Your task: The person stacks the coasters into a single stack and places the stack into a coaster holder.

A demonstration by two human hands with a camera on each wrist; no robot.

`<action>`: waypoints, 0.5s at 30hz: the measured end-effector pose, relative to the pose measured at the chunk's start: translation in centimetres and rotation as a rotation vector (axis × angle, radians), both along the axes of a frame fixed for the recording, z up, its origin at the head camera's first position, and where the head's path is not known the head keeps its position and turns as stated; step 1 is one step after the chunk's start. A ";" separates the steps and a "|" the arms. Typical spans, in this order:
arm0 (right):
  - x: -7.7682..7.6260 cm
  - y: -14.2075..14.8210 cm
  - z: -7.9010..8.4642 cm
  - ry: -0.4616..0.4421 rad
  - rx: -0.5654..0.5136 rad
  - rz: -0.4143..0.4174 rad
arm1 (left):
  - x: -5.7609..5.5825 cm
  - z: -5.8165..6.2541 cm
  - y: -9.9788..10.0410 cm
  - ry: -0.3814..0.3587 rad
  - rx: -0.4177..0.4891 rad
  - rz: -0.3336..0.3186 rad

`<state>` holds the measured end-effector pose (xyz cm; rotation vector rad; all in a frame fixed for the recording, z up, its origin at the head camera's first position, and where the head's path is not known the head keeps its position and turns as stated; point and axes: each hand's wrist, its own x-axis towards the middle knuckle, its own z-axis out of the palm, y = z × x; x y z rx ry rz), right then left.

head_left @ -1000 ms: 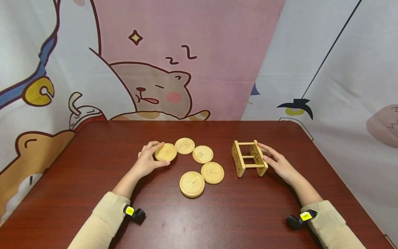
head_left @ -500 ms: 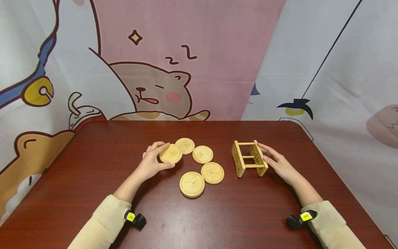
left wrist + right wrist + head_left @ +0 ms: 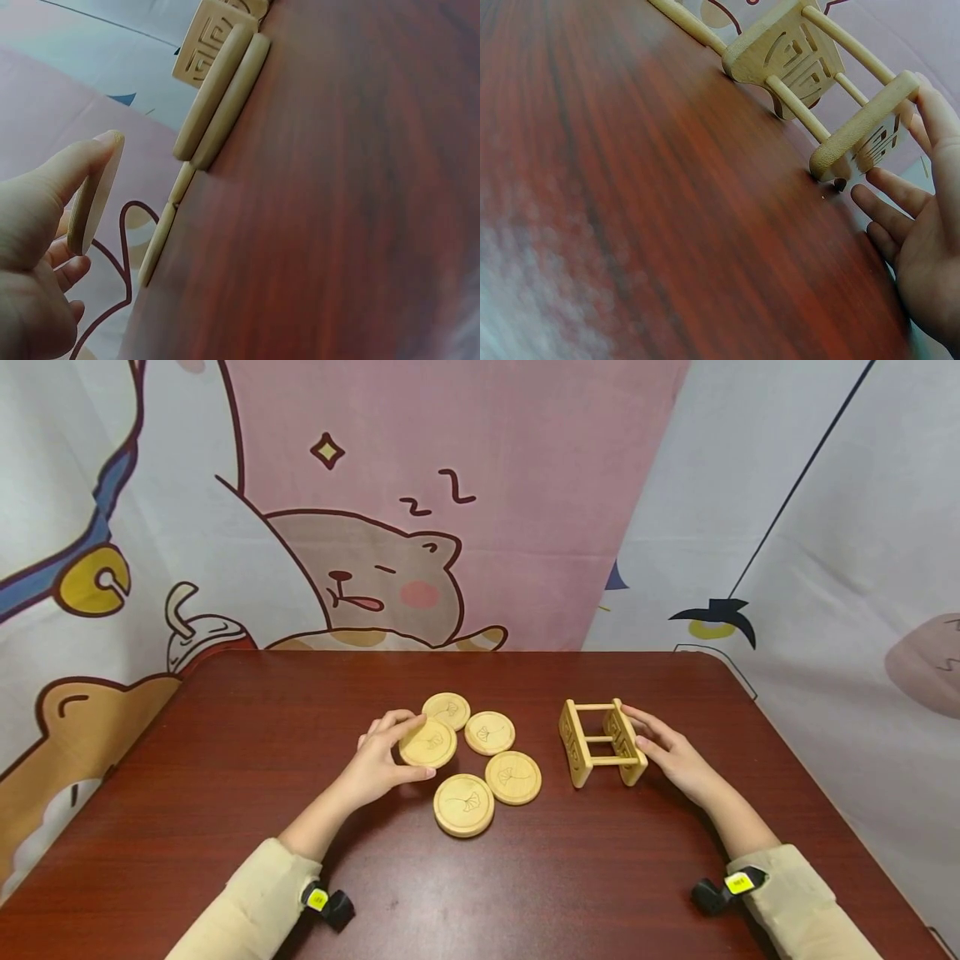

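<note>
My left hand (image 3: 378, 768) pinches a round wooden coaster (image 3: 428, 742) by its rim, thumb on the near side and fingers on the far side. In the left wrist view that coaster (image 3: 96, 196) is seen edge-on, raised off the table. In the head view it partly covers another coaster (image 3: 447, 706) lying behind it. More lie flat in an arc: one coaster (image 3: 490, 732), a second coaster (image 3: 513, 777) and a near coaster (image 3: 462, 806), all engraved with a leaf. My right hand (image 3: 672, 762) touches the right panel of a wooden coaster rack (image 3: 600, 738), its fingers extended.
Everything stands on a dark red-brown wooden table (image 3: 577, 877). A cloth backdrop (image 3: 555, 510) with cartoon figures hangs behind the far edge. Strapped to each sleeve is a small black camera, one left (image 3: 341, 908) and one right (image 3: 707, 895).
My left hand has carried its coaster rightward and slightly toward me, now in front of the rear coaster. My right hand, the rack and the lying coasters have not visibly moved.
</note>
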<state>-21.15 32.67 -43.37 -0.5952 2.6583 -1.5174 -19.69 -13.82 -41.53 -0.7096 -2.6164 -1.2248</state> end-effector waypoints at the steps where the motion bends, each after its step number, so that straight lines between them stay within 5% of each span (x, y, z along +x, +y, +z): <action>1: 0.0 0.0 0.0 -0.001 -0.003 0.001 | 0.1 0.0 0.1 0.004 -0.001 -0.004; 15: 0.0 0.1 -0.1 -0.014 -0.020 -0.001 | 1.4 0.1 1.2 -0.024 -0.005 -0.066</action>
